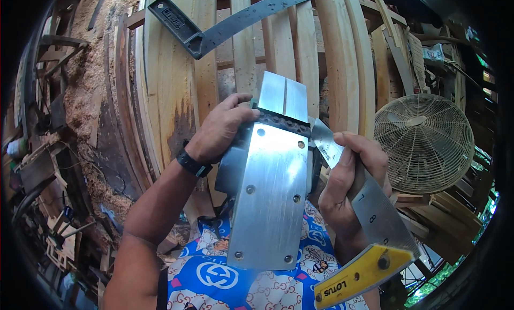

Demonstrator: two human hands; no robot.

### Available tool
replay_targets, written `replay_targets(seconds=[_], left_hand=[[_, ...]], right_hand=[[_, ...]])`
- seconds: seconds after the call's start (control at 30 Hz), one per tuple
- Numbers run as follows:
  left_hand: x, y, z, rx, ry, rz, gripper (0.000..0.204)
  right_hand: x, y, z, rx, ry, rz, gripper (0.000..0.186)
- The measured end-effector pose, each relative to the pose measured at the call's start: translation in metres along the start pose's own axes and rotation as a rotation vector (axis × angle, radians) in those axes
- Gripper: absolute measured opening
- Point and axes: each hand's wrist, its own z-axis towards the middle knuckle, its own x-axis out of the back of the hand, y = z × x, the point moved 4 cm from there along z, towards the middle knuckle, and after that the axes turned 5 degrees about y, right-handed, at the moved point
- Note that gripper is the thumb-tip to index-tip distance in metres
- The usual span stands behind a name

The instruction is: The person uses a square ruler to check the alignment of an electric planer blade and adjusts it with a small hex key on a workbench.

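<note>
An electric planer (267,195) lies sole-up in front of me, showing its metal plates, screws and dark cutter slot (281,118). My left hand (217,130) grips its left side, thumb and fingertips at the slot's end. My right hand (350,181) grips the steel blade of a yellow-handled square (350,272), thumb over the blade, whose tip rests at or very near the slot's right end. The handle hangs toward the lower right. Beyond the planer, a black-handled square (175,28) lies across the pale boards (166,85).
A wire-guarded fan (420,144) sits at the right among timber offcuts. Wood shavings (107,53) cover the ground at the left, beside stacked scrap wood and metal frames (56,165). Long boards run away from me beneath the planer.
</note>
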Motion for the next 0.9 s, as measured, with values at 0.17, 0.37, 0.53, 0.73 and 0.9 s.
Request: replay_targets(seconds=[0.17, 0.37, 0.53, 0.73, 0.9], left_hand=[[0.000, 0.001, 0.003, -0.026, -0.025, 0.039, 0.078], [0.001, 0.001, 0.002, 0.006, -0.030, 0.003, 0.077], [0.001, 0.000, 0.003, -0.012, -0.037, -0.032, 0.077], [0.001, 0.000, 0.002, -0.019, -0.012, 0.006, 0.079], [0.002, 0.000, 0.004, -0.015, -0.015, -0.009, 0.078]], right_hand=[[0.006, 0.016, -0.008, -0.198, 0.029, 0.043, 0.022], [0.011, 0.030, -0.014, -0.430, 0.169, 0.323, 0.021], [0.011, 0.027, -0.014, -0.409, 0.134, 0.234, 0.021], [-0.005, 0.010, -0.006, -0.004, 0.032, 0.020, 0.021], [0.001, 0.018, -0.007, -0.074, 0.098, 0.083, 0.019]])
